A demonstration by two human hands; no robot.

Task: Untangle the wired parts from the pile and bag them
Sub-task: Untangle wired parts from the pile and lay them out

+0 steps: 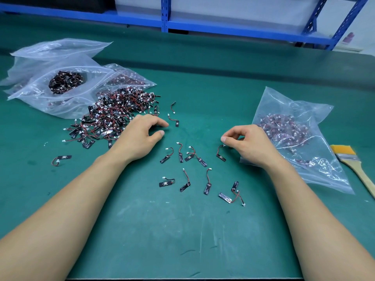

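Observation:
A tangled pile of wired parts (113, 116), small black boards with red-black leads and white plugs, lies left of centre on the green mat (182, 230). Several single parts (183, 157) are spread out between my hands. My left hand (140, 136) rests at the pile's right edge, its fingers loosely curled with nothing between thumb and forefinger. My right hand (251, 145) hovers with curled fingers at the left edge of a clear bag (300, 138) that holds many parts. One part (220, 154) lies with its plug end right at those fingertips; whether they pinch it is hidden.
Several clear bags (60, 78), some filled with parts, lie at the back left. A wooden-handled brush (353, 165) rests at the right edge. One stray part (60, 159) sits left of my left forearm. A blue shelf frame (165, 15) runs behind the table.

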